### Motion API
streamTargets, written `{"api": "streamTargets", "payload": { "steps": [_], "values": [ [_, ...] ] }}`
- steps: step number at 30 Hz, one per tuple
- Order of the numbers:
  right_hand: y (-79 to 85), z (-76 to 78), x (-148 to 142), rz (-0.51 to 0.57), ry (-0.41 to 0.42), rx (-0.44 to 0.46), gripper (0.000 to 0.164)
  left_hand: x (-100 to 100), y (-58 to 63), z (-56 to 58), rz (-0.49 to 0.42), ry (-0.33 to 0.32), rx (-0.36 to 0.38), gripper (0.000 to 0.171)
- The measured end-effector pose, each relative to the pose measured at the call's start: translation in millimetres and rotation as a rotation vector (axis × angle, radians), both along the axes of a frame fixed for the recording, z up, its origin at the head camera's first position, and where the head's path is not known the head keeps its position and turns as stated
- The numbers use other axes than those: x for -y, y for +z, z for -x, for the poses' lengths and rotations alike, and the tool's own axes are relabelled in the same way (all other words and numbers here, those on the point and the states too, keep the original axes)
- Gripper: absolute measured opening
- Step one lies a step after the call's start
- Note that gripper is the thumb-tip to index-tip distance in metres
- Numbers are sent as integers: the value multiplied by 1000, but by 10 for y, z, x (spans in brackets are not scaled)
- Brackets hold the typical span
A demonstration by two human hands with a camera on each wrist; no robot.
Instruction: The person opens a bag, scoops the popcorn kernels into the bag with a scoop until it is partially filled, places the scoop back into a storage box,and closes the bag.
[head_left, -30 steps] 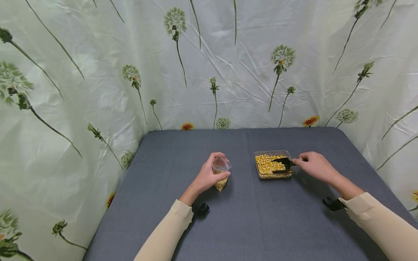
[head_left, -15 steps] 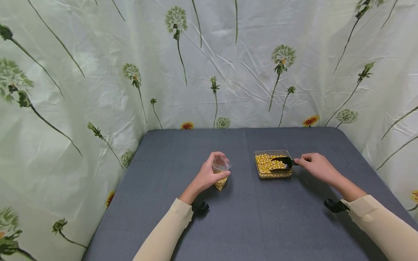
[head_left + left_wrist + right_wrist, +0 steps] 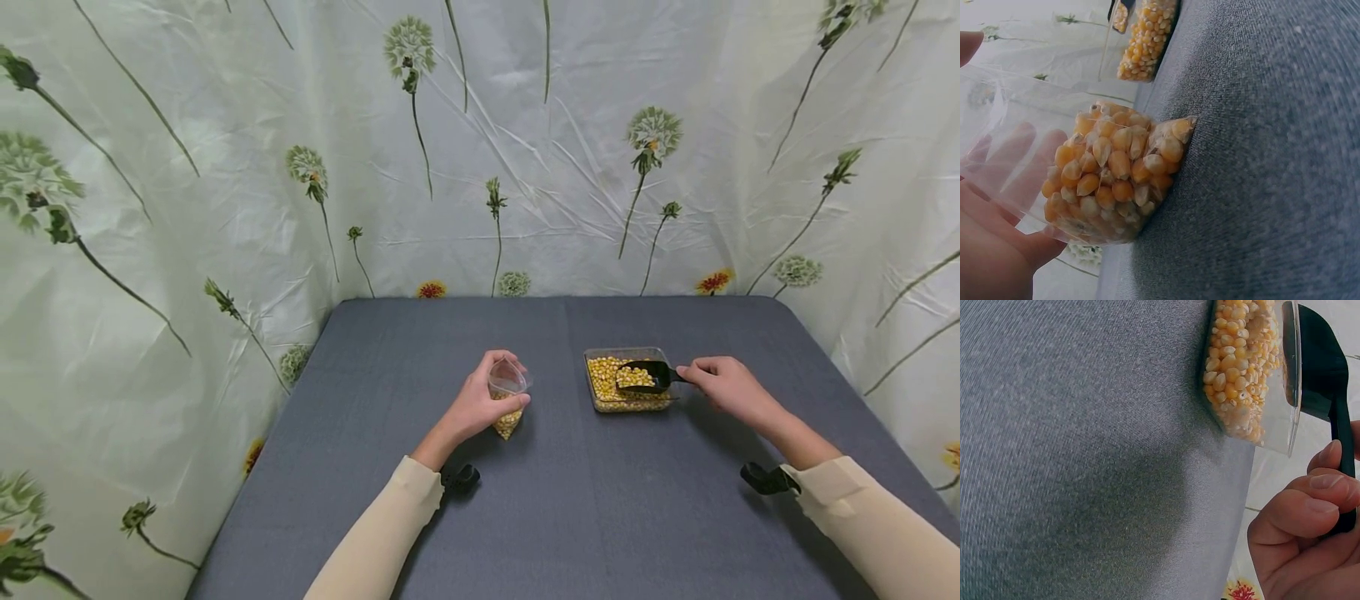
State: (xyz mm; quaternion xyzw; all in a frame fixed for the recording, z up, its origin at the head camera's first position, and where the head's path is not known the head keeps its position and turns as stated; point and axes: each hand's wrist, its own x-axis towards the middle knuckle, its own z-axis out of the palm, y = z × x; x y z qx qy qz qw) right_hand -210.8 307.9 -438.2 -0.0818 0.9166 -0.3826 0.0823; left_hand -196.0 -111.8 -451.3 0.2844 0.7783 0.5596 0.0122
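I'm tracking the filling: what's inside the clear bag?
The clear bag holds yellow corn kernels in its lower part, with none seen above. Those deeper in are hidden behind outer ones; in the head view, the left hand also covers part of the bag.

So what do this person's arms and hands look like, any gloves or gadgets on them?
No gloves: the left hand and right hand are bare. The left sleeve and right sleeve are long, plain and cream. A curved black piece juts out by each cuff, left piece and right piece, probably the wrist cameras. No cables show.
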Motion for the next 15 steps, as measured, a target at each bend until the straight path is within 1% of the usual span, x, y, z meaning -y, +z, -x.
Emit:
{"api": "streamTargets", "payload": {
  "steps": [5, 7, 12, 15],
  "values": [
    [2, -11, 5, 32, -14, 16, 62, -6, -8, -1, -1, -5, 4, 56],
    [12, -13, 8, 47, -16, 16, 62, -10, -11, -3, -3, -4, 9, 56],
    [51, -5, 16, 78, -17, 14, 55, -15, -20, 2, 1, 2, 20, 55],
    [77, 7, 25, 80, -16, 9, 53, -13, -27, 4, 4, 4, 21, 55]
  ]
}}
